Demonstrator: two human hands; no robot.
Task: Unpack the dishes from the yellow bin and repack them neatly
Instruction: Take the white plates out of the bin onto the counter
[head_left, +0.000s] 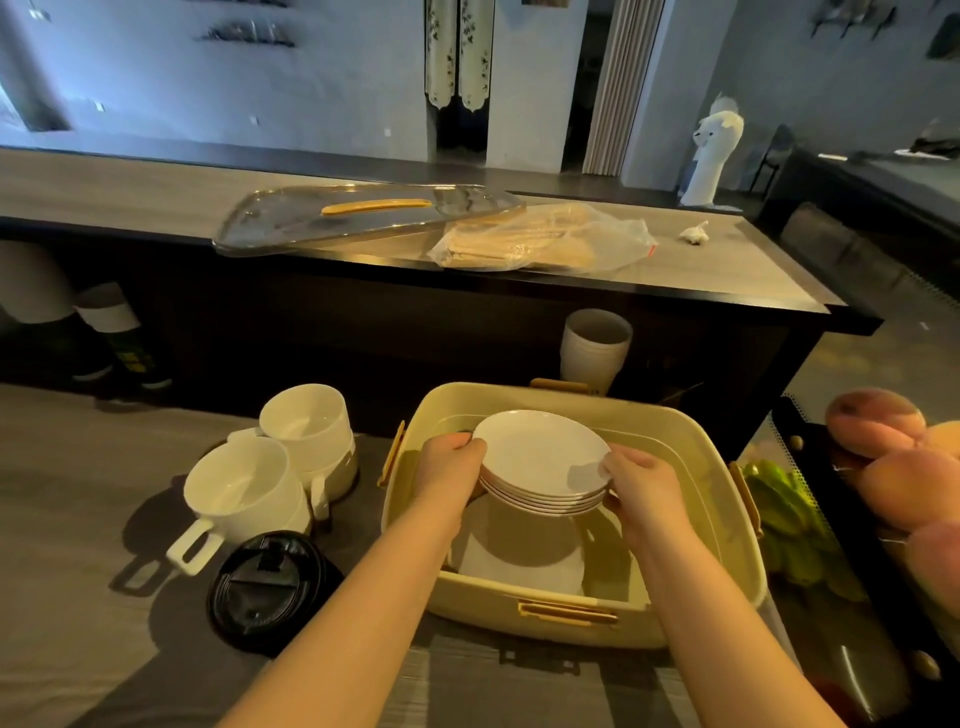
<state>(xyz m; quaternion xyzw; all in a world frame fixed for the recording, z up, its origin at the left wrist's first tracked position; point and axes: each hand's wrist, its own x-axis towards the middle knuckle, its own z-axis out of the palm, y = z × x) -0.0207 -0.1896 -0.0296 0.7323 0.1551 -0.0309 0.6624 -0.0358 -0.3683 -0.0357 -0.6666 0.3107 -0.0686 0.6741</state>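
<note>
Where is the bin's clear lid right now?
In the head view the clear lid lies on the dark counter beyond the yellow bin, upper centre-left, its right edge resting on a plastic bag.

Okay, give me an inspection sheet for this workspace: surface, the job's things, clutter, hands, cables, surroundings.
Surface: grey table, dimly lit.
Job's things: yellow bin open, a white square dish lying inside; stack of white plates held above it; white mugs stacked in two piles on the table left of the bin; clear lid with yellow handle lying on the dark counter behind.
Clutter: black round lid beside the mugs; bagged item on the counter; peaches and green produce at right.
Hands: left hand and right hand grip opposite edges of the plate stack.
Cables: nothing seen.
Surroundings: white bucket on the floor; doorway with curtain beyond.
</note>
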